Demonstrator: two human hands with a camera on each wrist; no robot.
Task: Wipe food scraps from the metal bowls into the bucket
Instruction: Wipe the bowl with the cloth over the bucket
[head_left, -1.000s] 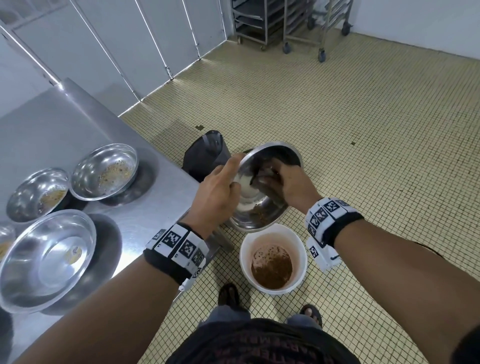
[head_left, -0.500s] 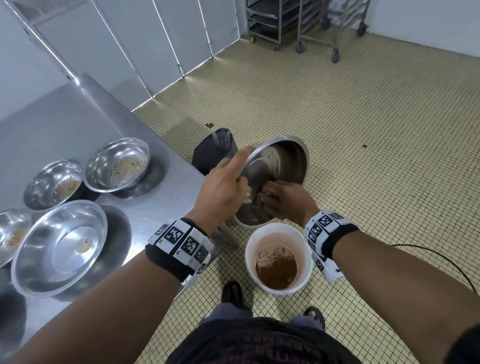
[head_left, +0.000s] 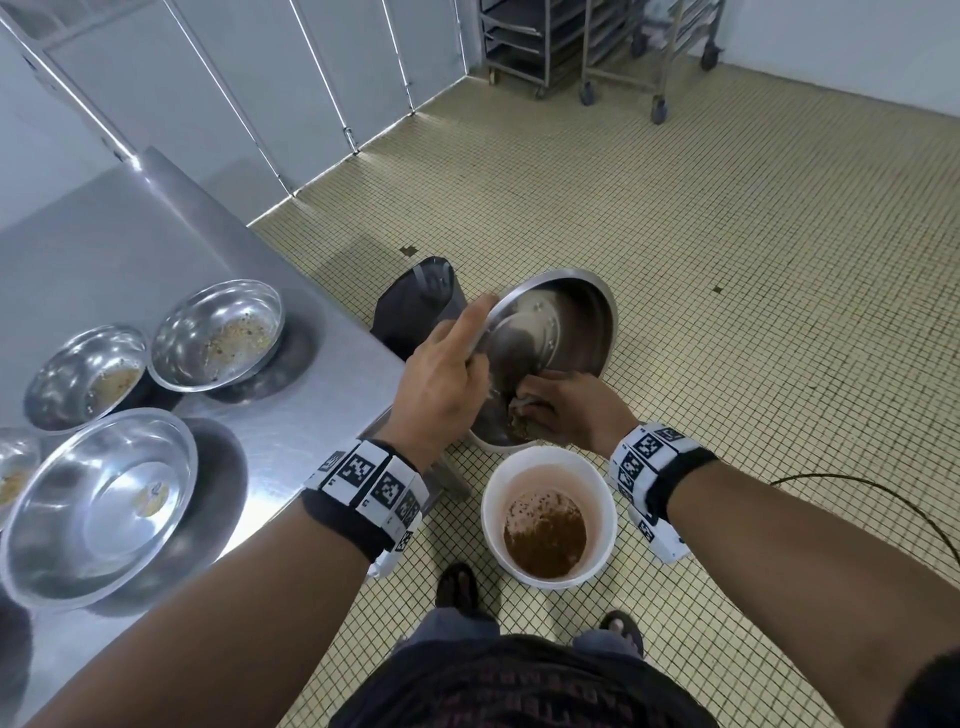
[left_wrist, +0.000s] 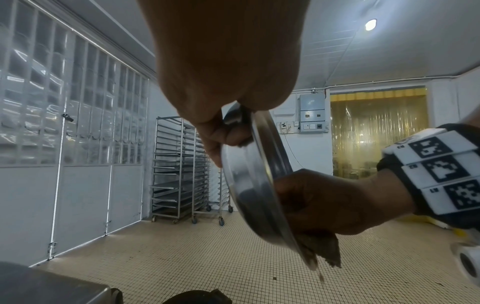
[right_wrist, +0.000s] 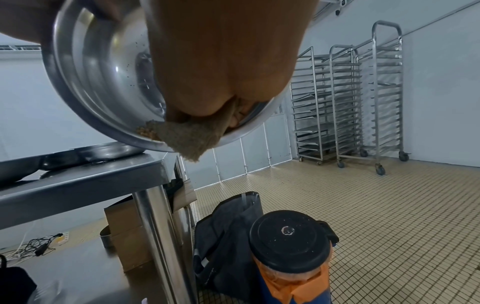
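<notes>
While the left hand (head_left: 441, 384) gripped the tilted bowl (head_left: 561, 332) by its rim above the bucket (head_left: 545, 467); the right hand (head_left: 576, 410) clutched a cloth (right_wrist: 187, 137) at its lower edge

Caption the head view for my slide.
Left hand tilts a metal bowl while right hand wipes scraps toward the white bucket.

Silver bowl (head_left: 561, 332), white bucket (head_left: 491, 512)

We find very little we can read: the white bands (head_left: 371, 480) on both wrists carry black-and-white square code patterns, with tiny characters beside them in the left wrist view that stay too small to make out. The dark shirt (head_left: 519, 691) at the bottom of the head view shows rows of reddish lettering, too blurred to read
</notes>
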